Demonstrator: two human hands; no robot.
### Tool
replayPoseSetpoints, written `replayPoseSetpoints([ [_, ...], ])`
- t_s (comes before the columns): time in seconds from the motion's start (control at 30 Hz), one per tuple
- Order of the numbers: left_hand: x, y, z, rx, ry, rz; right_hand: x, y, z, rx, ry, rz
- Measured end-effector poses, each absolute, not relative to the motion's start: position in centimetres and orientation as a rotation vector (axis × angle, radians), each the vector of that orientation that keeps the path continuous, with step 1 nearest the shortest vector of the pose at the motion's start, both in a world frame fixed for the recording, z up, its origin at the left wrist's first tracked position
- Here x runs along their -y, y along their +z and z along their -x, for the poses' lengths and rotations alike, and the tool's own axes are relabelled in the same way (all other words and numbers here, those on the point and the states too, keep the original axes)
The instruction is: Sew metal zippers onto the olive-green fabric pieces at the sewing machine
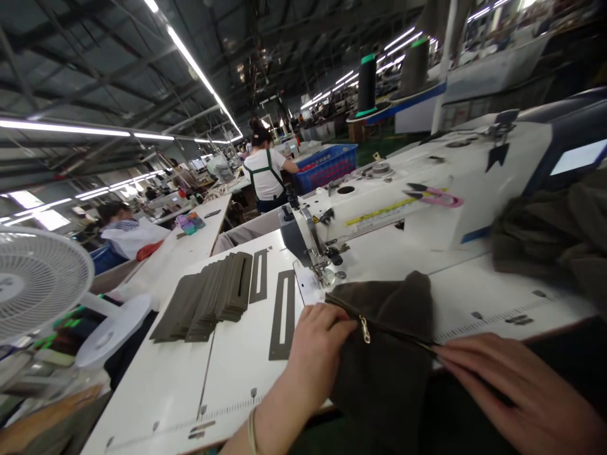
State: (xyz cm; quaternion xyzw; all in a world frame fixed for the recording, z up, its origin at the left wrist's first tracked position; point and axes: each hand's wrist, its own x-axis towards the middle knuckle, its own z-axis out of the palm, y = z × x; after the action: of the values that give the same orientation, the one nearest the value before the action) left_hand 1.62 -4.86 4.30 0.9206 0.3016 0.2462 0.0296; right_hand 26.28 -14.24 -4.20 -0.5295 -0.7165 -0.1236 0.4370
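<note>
A dark olive fabric piece (386,370) with a zipper lies over the front edge of the sewing table (237,360). My left hand (320,341) pinches its zipper end close to the presser foot of the sewing machine (427,164). A gold zipper pull (364,330) hangs just right of those fingers. My right hand (512,379) grips the other end of the zipper line between thumb and fingers, holding it stretched. Left of the needle area lie two flat grey frame templates (283,316) and a fanned stack of olive fabric pieces (215,294).
Pink-handled snips (434,196) rest on the machine bed beside a yellow tape measure. Crumpled olive fabric (554,227) sits at the right. A white fan (42,284) stands at the left. Ahead, a person (265,170) works near a blue crate (327,167); thread cones (367,85) stand above.
</note>
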Motion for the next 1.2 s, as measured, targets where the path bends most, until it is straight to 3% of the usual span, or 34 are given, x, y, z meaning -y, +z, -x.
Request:
replayPoseSetpoints([
  [0.2,-0.1,3.7,-3.4,-0.852,0.384,-2.932,9.7,-3.1,-23.4,1.878,-0.408,1.350],
  [0.37,-0.8,3.9,-3.9,-0.824,0.382,-2.863,8.7,-3.3,-25.1,1.859,-0.288,1.330],
  [0.6,5.0,7.6,-4.4,-1.050,0.571,-2.108,6.8,6.0,-32.2,2.058,-0.378,1.106],
  [0.7,7.2,5.6,-4.3,-1.014,0.528,-1.718,3.7,8.4,-31.8,2.289,-0.127,1.093],
  [0.83,8.3,2.0,-2.7,-1.261,0.278,-1.557,-1.3,4.7,-25.9,2.451,0.330,1.177],
  [0.97,8.0,1.9,-0.4,-1.525,0.120,-2.028,-3.4,0.0,-21.5,2.463,0.442,1.105],
  [1.07,6.6,2.6,0.3,-1.323,0.223,-2.452,-2.1,-0.5,-23.3,2.316,0.320,1.266],
  [1.2,4.7,2.2,-0.1,-0.974,0.248,-2.669,2.2,-0.5,-28.9,1.937,-0.021,1.897],
])
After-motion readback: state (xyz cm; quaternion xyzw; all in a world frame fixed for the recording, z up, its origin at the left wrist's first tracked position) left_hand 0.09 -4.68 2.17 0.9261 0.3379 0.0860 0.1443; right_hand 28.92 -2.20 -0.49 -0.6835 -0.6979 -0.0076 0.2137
